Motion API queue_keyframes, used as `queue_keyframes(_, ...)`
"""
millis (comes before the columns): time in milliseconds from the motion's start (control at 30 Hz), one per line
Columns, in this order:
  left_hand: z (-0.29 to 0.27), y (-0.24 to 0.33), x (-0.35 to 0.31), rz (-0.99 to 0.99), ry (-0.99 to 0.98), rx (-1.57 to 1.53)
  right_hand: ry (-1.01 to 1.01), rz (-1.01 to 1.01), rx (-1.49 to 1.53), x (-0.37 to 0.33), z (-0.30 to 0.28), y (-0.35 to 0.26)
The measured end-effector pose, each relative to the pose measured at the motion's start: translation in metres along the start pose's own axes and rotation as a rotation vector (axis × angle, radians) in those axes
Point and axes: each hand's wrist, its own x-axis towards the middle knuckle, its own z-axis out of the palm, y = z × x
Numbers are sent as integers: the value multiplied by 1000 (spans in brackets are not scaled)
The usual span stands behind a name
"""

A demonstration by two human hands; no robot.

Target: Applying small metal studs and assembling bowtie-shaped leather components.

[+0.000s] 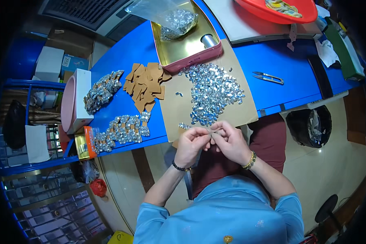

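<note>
Silvery faceted gems [213,91] are being kept in a loose heap on a tan paper sheet [236,61] on the blue counter [272,61], at twelve o'clock from the hands. A tiny piece, too small to be identified, is being pinched between the fingertips of the left hand [191,144] and the right hand [231,142], which are being held together at the counter's near edge; each grip is clenched on it. Brown cardboard tags [145,86] are lying at ten o'clock from the hands, with filled tags [122,129] at nine o'clock. Metal thread snips [268,77] are resting at two o'clock, well apart.
</note>
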Motion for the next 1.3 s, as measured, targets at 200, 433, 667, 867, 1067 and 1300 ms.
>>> queue_keyframes(200,6,-5,-3,256,41,396,146,-566,-468,6,2,17)
queue_keyframes(433,-12,18,11,597,266,1055,116,-71,225,3,-3,4)
queue_keyframes(667,-30,18,32,710,292,1444,32,-95,46,4,1,8)
queue_keyframes(867,-18,32,26,320,204,816,69,-237,-185,7,2,19)
queue_keyframes(1067,-19,26,17,51,-4,230,145,-414,-353,8,8,15)
queue_keyframes(1300,-16,17,14,-35,-44,15,149,-490,-394,8,6,15)
